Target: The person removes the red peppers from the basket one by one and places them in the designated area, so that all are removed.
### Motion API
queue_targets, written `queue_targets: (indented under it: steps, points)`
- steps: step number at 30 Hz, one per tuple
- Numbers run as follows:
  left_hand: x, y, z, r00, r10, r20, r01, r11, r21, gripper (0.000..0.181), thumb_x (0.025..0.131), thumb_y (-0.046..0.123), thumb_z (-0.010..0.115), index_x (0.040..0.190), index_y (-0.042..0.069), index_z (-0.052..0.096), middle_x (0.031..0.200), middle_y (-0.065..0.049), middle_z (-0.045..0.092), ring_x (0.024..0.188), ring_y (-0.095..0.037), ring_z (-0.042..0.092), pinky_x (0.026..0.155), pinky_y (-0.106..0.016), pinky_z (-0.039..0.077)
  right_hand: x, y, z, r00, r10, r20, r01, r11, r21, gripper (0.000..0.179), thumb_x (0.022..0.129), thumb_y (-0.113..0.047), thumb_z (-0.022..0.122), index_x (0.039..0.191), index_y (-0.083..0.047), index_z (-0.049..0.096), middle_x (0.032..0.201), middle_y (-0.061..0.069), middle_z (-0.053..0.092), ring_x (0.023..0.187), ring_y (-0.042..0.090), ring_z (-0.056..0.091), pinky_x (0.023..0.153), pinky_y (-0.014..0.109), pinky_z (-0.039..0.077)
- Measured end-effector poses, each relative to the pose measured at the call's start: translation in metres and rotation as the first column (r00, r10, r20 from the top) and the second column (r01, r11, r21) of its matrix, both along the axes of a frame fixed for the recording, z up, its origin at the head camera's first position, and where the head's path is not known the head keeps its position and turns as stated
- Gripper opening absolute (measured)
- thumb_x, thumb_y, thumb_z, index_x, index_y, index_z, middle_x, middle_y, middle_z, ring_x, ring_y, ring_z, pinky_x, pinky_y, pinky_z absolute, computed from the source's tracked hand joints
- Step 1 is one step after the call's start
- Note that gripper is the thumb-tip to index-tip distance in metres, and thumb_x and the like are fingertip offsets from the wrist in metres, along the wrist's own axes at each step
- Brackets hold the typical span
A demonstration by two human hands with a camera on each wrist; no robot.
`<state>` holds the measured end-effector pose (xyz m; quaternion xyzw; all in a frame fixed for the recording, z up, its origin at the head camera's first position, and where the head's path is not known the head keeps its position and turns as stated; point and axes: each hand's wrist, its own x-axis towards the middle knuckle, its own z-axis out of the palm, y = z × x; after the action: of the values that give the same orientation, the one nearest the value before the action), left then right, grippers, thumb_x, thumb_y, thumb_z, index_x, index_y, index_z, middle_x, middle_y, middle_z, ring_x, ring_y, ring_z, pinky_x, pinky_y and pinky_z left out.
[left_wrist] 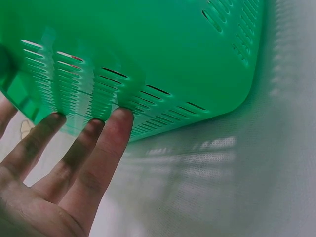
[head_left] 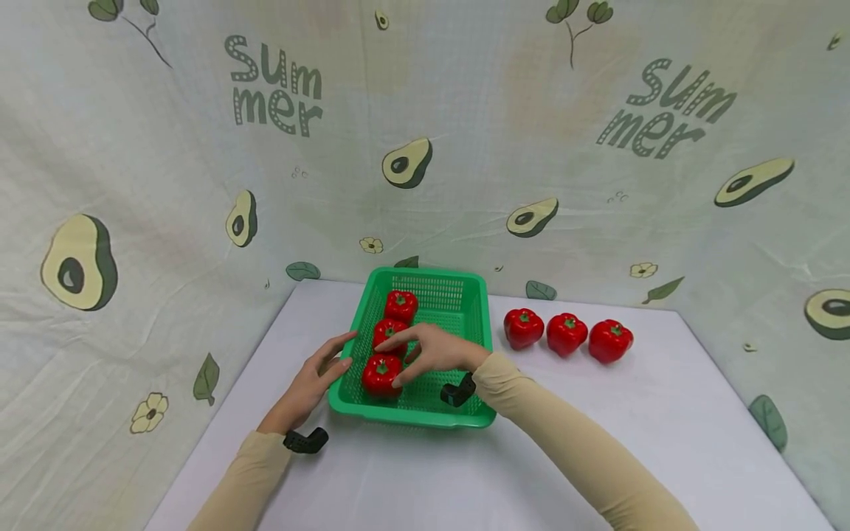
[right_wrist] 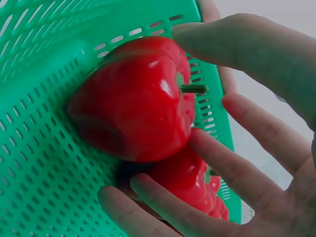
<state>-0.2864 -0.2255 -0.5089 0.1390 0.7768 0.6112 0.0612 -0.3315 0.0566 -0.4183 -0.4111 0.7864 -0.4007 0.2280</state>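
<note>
Three red bell peppers line the left side of a green plastic basket (head_left: 418, 419): a near pepper (head_left: 380, 376), a middle pepper (head_left: 384, 332) and a far pepper (head_left: 401, 304). My right hand (head_left: 437, 349) reaches over them with its fingers spread about the near pepper. In the right wrist view the thumb (right_wrist: 222, 42) lies by that pepper's top, and a fingertip is at its lower edge beside the neighbouring pepper (right_wrist: 182, 175). My left hand (head_left: 307, 383) is at the basket's left side, its extended fingers (left_wrist: 106, 148) touching the slotted wall.
Right of the basket, three more red bell peppers stand in a row on the white table (head_left: 558, 435): a left one (head_left: 522, 329), a centre one (head_left: 567, 334) and a right one (head_left: 610, 341). A printed cloth (head_left: 465, 96) hangs behind the table and along its sides.
</note>
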Motion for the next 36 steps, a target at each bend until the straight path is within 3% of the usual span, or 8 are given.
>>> queue_targets:
  steps: [5, 9, 16, 24, 36]
  points:
    - [0.001, 0.001, 0.0, 1.0, 0.001, -0.003, -0.001, 1.0, -0.004, 0.051, 0.103, 0.038, 0.055, 0.152, 0.038, 0.038, 0.157, 0.004, 0.033, 0.138, -0.031, 0.042, 0.103, -0.052, 0.044, -0.002, -0.003, -0.004, 0.999, 0.018, -0.032, -0.017, 1.0, 0.015, 0.062, 0.082, -0.018, 0.084, 0.138, -0.01, 0.06, 0.136, 0.006, 0.06, 0.121, 0.03, 0.054, 0.092, 0.043, 0.053]
    - [0.001, 0.0, 0.0, 1.0, 0.004, -0.01, -0.004, 1.0, -0.008, 0.051, 0.103, 0.038, 0.055, 0.151, 0.038, 0.038, 0.157, 0.004, 0.032, 0.139, -0.031, 0.04, 0.104, -0.052, 0.043, -0.006, -0.006, -0.007, 0.998, 0.035, -0.047, -0.033, 0.999, 0.03, 0.06, 0.083, -0.018, 0.083, 0.138, -0.013, 0.061, 0.136, 0.002, 0.06, 0.118, 0.026, 0.056, 0.092, 0.042, 0.053]
    - [0.0, 0.0, -0.001, 1.0, 0.008, -0.013, -0.008, 1.0, -0.006, 0.051, 0.103, 0.038, 0.055, 0.151, 0.039, 0.038, 0.157, 0.004, 0.032, 0.14, -0.033, 0.039, 0.105, -0.055, 0.04, -0.008, -0.01, -0.007, 0.996, 0.086, -0.017, -0.085, 0.996, 0.031, 0.06, 0.083, -0.012, 0.082, 0.139, -0.009, 0.059, 0.138, 0.006, 0.059, 0.122, 0.027, 0.054, 0.096, 0.05, 0.049]
    - [-0.002, 0.001, -0.003, 1.0, 0.007, -0.001, -0.007, 1.0, 0.011, 0.05, 0.103, 0.038, 0.055, 0.151, 0.04, 0.039, 0.157, 0.004, 0.033, 0.138, -0.03, 0.043, 0.104, -0.052, 0.043, -0.009, -0.011, -0.011, 0.995, 0.098, -0.033, -0.097, 0.995, 0.037, 0.06, 0.083, -0.013, 0.083, 0.138, -0.007, 0.059, 0.134, 0.006, 0.061, 0.11, 0.027, 0.062, 0.092, 0.041, 0.053]
    - [0.0, 0.002, -0.001, 1.0, 0.007, -0.009, -0.006, 1.0, 0.007, 0.051, 0.103, 0.038, 0.055, 0.151, 0.038, 0.038, 0.158, 0.002, 0.032, 0.138, -0.032, 0.042, 0.103, -0.052, 0.043, -0.005, -0.014, -0.01, 0.995, 0.052, -0.081, -0.047, 0.997, 0.065, 0.06, 0.081, -0.018, 0.086, 0.135, -0.009, 0.062, 0.129, 0.004, 0.063, 0.108, 0.023, 0.062, 0.087, 0.032, 0.055]
